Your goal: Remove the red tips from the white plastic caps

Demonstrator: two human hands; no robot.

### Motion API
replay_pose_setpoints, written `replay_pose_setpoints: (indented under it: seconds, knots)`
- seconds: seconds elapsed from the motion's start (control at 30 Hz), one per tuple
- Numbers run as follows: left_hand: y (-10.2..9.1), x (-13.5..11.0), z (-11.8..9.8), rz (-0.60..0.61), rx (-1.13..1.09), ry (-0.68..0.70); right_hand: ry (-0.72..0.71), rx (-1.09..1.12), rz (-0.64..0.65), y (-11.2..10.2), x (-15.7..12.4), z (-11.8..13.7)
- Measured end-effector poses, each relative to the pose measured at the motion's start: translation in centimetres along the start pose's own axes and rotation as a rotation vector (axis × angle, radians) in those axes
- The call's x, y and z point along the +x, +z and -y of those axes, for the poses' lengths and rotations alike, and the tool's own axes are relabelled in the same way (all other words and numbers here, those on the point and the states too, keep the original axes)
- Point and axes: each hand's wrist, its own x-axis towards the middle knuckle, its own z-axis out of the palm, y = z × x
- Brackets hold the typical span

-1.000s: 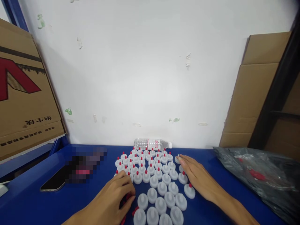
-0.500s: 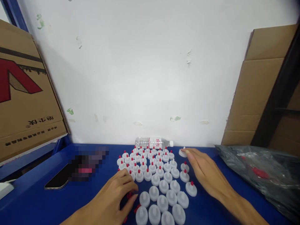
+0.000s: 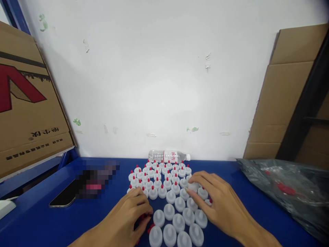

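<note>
Several white caps stand in rows on the blue table (image 3: 38,219); the far rows (image 3: 160,175) carry red tips, the near rows (image 3: 177,223) do not. My left hand (image 3: 128,216) rests at the left of the near rows, fingers curled over small red tips (image 3: 144,216). Over the right side of the rows, my right hand (image 3: 218,202) has its fingertips pinched on one white cap (image 3: 193,187).
A clear water bottle (image 3: 169,156) lies against the white wall behind the caps. A phone (image 3: 63,199) lies at the left. A dark plastic bag (image 3: 282,188) sits at the right. Cardboard boxes (image 3: 25,99) and cardboard sheets (image 3: 282,92) stand at both sides.
My right hand drew back from the far right of the rows towards the middle, bringing a white cap along. The left hand stayed nearly still.
</note>
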Motion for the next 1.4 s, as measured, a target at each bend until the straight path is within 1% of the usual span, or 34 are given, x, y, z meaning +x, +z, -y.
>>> replay_pose_setpoints:
  seconds: [0.2,0.3,0.4,0.53,0.67,0.83,0.9,1.0,1.07,1.1,1.17,1.23,1.4]
  knots:
    - [0.2,-0.1,0.0,-0.074,0.001,0.070,-0.079,0.026,-0.020,0.4,0.1,0.9]
    - [0.2,-0.1,0.2,-0.193,-0.035,0.083,-0.097,0.031,-0.021,0.9,0.0,1.0]
    - [0.0,-0.1,0.3,-0.322,-0.090,0.130,-0.113,0.034,-0.037,1.0,0.0,1.5]
    - [-0.2,-0.2,0.0,-0.398,-0.141,0.174,-0.136,0.090,-0.019,1.0,0.1,2.9]
    - [0.4,-0.3,-0.1,-0.421,-0.198,0.172,-0.176,0.157,-0.010,1.5,0.0,4.1]
    - [1.4,-0.2,0.0,-0.429,-0.382,0.086,-0.245,0.164,-0.051,2.2,-0.1,4.4]
    - [1.5,-0.2,-0.2,-0.410,-0.491,0.048,-0.265,0.177,-0.066,2.2,0.0,4.5]
    - [1.5,-0.1,-0.4,-0.351,-0.741,-0.014,-0.299,0.211,-0.083,1.9,0.3,4.8]
    - [1.4,-0.1,-0.5,-0.348,-0.893,-0.035,-0.331,0.212,-0.104,1.9,0.6,5.2]
    - [1.3,0.0,-0.6,-0.362,-0.929,-0.040,-0.349,0.209,-0.118,1.9,0.6,5.3]
    - [1.2,0.0,-0.8,-0.381,-0.917,-0.047,-0.383,0.199,-0.141,2.2,0.7,5.7]
    - [1.1,0.0,-0.9,-0.383,-0.856,-0.057,-0.408,0.191,-0.147,2.6,0.7,6.0]
    - [1.0,-0.3,-1.0,-0.366,-0.824,-0.073,-0.417,0.162,-0.201,3.2,0.4,6.5]
